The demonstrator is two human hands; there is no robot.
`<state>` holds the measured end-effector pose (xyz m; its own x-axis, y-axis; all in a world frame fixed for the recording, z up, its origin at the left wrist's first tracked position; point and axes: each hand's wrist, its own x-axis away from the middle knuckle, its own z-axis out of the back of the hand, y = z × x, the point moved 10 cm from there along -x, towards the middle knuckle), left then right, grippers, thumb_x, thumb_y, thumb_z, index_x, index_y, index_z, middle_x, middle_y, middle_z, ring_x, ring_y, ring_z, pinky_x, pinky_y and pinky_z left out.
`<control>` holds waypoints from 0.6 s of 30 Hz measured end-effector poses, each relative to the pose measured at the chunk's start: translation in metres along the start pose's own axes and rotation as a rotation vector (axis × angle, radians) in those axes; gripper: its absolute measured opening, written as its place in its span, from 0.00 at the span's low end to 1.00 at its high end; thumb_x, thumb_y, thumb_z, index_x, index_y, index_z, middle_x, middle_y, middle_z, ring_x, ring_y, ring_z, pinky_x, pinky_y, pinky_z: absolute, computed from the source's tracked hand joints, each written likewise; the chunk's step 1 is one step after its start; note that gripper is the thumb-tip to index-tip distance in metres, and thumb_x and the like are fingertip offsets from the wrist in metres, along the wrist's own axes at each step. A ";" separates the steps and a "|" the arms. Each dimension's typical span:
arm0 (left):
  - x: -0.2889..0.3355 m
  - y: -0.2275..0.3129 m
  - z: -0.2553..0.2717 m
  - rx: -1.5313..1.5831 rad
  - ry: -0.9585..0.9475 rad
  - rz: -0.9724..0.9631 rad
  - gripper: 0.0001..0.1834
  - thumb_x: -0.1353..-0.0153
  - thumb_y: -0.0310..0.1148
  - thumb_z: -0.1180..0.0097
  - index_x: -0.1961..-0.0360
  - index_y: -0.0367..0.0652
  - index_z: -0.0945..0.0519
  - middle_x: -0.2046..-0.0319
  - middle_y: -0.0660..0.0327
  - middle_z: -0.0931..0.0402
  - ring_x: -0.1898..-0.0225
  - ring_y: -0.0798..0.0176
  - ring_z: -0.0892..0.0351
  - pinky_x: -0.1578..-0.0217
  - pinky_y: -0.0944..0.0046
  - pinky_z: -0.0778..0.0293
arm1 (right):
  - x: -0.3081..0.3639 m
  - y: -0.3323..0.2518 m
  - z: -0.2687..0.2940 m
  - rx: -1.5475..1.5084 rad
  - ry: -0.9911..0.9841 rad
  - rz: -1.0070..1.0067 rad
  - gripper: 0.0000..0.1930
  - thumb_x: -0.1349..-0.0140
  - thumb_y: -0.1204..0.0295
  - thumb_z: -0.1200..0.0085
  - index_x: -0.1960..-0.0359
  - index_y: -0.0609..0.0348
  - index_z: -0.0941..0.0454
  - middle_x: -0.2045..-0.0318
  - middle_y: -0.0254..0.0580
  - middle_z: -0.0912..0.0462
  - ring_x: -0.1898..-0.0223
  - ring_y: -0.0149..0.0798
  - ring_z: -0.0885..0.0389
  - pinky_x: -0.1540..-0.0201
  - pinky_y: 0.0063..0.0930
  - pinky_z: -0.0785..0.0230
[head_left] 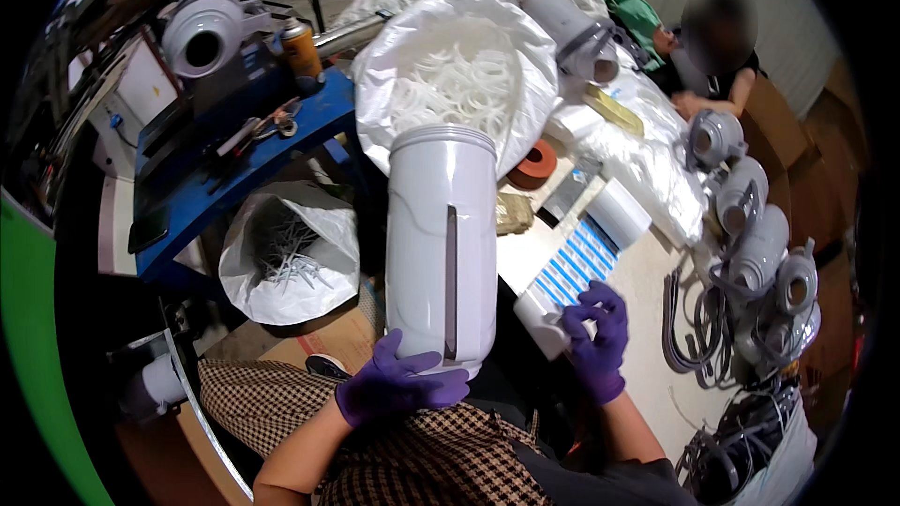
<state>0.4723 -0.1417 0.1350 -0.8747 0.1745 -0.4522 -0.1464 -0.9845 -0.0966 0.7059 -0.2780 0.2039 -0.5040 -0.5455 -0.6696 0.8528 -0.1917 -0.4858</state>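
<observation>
Near the person's lap, one tall white canister (441,244) stands upright, the left hand (398,384) curled around its base. The right hand (598,337) pinches one small white part (548,330) at the table (647,319) edge, right of two open bags.

- Left hand (398,386): purple disposable glove, snug fit, ending at wrist.
- Right hand (598,337): matching purple glove.
- Forearms: bare, no sleeves visible.
- Lap garment (412,454): brown-and-cream houndstooth check fabric.
- Dark shoe (328,367) with pale sole edge, near left.
</observation>
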 end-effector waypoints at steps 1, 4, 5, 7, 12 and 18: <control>-0.003 -0.004 0.002 0.032 -0.025 0.016 0.24 0.41 0.42 0.38 0.46 0.90 0.22 0.37 0.92 0.28 0.44 0.66 0.32 0.39 0.43 0.35 | -0.026 -0.004 -0.005 -0.169 -0.028 -0.114 0.07 0.46 0.77 0.34 0.66 0.58 0.18 0.58 0.47 0.19 0.50 0.49 0.20 0.48 0.43 0.27; -0.003 -0.006 0.007 0.006 -0.060 -0.033 0.26 0.40 0.41 0.39 0.44 0.88 0.23 0.36 0.92 0.27 0.43 0.66 0.32 0.36 0.43 0.39 | -0.114 -0.051 -0.033 -0.046 -0.137 0.339 0.04 0.38 0.74 0.41 0.65 0.60 0.18 0.63 0.42 0.19 0.56 0.46 0.22 0.52 0.39 0.28; 0.008 -0.002 -0.006 -0.040 -0.047 -0.073 0.32 0.30 0.34 0.53 0.28 0.82 0.38 0.24 0.84 0.42 0.34 0.69 0.30 0.39 0.36 0.34 | -0.143 -0.052 -0.048 -0.194 -0.173 0.271 0.04 0.37 0.73 0.41 0.65 0.61 0.18 0.65 0.41 0.19 0.57 0.45 0.22 0.53 0.37 0.29; 0.003 -0.005 0.000 -0.007 0.004 -0.079 0.33 0.33 0.34 0.48 0.31 0.84 0.35 0.24 0.87 0.43 0.32 0.68 0.32 0.36 0.41 0.35 | -0.183 -0.050 -0.092 -0.361 -0.300 0.143 0.06 0.37 0.72 0.40 0.66 0.62 0.16 0.69 0.40 0.19 0.59 0.42 0.23 0.54 0.34 0.30; 0.005 -0.015 0.014 0.149 -0.062 -0.014 0.35 0.37 0.35 0.44 0.32 0.84 0.33 0.26 0.88 0.40 0.31 0.67 0.34 0.32 0.43 0.35 | -0.202 -0.044 -0.169 -0.432 -0.566 -0.097 0.09 0.36 0.68 0.38 0.67 0.61 0.14 0.73 0.39 0.18 0.61 0.38 0.23 0.53 0.33 0.30; 0.013 -0.025 0.014 0.098 0.018 -0.018 0.31 0.37 0.38 0.41 0.35 0.82 0.27 0.25 0.84 0.42 0.29 0.64 0.39 0.29 0.41 0.38 | -0.193 -0.073 -0.163 0.099 -0.104 0.345 0.23 0.44 0.58 0.31 0.47 0.51 0.17 0.51 0.50 0.20 0.44 0.51 0.25 0.40 0.41 0.34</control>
<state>0.4576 -0.1154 0.1441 -0.8631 0.1914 -0.4673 -0.2073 -0.9781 -0.0178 0.7183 -0.0262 0.2773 -0.1728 -0.6706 -0.7214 0.9817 -0.0574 -0.1818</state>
